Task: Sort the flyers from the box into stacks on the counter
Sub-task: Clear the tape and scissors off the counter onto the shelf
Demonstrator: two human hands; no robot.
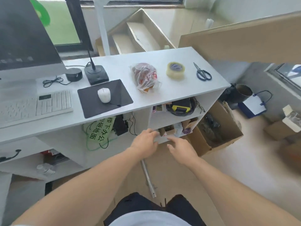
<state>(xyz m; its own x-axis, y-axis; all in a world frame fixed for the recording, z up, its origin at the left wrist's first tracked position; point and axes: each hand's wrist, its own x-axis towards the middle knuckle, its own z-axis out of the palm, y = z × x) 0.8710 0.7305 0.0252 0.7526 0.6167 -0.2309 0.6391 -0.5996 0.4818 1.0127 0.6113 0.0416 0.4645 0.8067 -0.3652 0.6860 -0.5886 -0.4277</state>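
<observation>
The small cardboard box [167, 132] sits in the lower shelf [162, 139] under the white counter [117, 67], packed between other clutter. The left hand [144, 140] curls its fingers on the shelf edge. The right hand [181, 148] hovers near, fingers loose, holding nothing. On the counter lie a plastic bag [144, 76], tape roll [175, 70] and scissors [202, 72].

Person is wearing a white top [151, 217] and dark trousers [135, 204] (knees showing just below the counter [187, 54] shelves). Both forearms are showing bare, no sleeves, no rings visible on left hand [144, 141] or right hand [180, 148].
</observation>
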